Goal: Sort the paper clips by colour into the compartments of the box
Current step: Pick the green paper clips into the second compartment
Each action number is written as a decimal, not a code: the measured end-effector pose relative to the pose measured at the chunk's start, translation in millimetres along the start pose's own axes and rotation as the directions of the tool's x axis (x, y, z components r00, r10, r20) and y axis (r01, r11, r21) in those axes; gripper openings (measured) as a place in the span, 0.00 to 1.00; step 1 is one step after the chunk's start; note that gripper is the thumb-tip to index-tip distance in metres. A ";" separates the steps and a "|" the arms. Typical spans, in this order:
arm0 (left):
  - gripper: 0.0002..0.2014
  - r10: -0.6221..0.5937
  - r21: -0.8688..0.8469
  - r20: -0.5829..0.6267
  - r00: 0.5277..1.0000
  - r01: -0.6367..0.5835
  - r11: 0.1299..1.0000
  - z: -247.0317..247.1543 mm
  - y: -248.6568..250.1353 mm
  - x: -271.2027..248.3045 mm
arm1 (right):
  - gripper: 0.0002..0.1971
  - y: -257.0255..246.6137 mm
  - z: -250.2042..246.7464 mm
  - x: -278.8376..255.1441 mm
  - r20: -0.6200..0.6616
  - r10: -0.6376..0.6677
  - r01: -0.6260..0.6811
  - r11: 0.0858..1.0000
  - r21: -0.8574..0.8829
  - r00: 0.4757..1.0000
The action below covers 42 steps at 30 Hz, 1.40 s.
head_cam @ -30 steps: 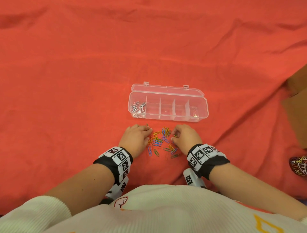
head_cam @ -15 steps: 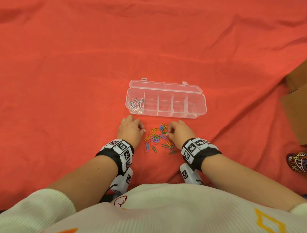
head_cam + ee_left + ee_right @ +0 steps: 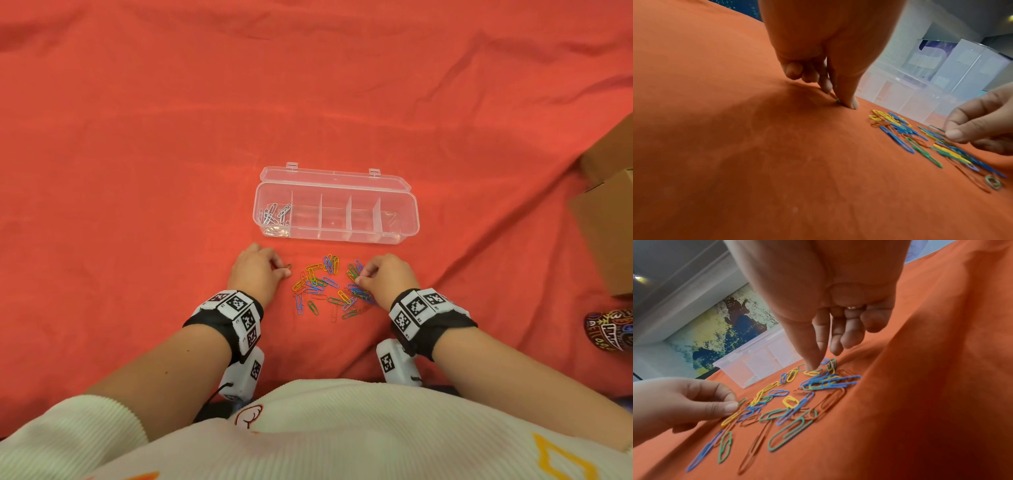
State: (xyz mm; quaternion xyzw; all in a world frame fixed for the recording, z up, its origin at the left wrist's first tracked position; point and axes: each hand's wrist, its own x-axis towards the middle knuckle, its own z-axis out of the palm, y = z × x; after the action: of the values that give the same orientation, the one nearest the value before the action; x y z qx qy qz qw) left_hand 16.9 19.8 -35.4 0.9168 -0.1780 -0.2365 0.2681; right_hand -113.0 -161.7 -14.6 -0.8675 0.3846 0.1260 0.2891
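The left hand (image 3: 257,272) pinches a green clip (image 3: 287,267) beside the pile (image 3: 325,287). The right hand (image 3: 385,275) pinches another clip (image 3: 937,129) at the pile's edge. The box (image 3: 337,236) sits open beyond.

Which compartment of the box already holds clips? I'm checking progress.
The leftmost compartment of the box: it holds silver clips; the other four look empty.

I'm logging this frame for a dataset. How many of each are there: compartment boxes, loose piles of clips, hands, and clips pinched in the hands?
Clear compartment box: 1
Loose pile of coloured clips: 1
Hands: 2 (left hand, right hand)
Clips pinched: 2 (left hand's green clip, right hand's green clip)
Total: 6
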 end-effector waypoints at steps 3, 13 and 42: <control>0.05 0.028 0.051 0.039 0.999 -0.030 0.998 0.3 2.5 -1.0 | 0.05 -3.6 4.5 1.0 0.013 -0.002 0.002 1.000 -0.001 1.000; 0.09 0.053 -0.181 0.006 0.999 -0.052 0.982 -11.0 -8.0 -14.3 | 0.09 -2.9 12.5 5.2 0.016 -0.027 0.026 0.998 0.061 1.000; 0.07 0.209 0.289 0.268 0.941 -0.285 0.914 25.0 46.6 -16.1 | 0.05 11.9 4.2 -4.5 0.028 -0.073 0.068 0.983 0.170 0.997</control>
State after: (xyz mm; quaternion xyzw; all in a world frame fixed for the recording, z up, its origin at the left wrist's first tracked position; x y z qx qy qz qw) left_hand -18.8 -20.1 -21.7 0.8843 -0.3594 -0.2731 0.1193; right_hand -124.8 -162.9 -20.8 -0.8507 0.3580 0.0972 0.3725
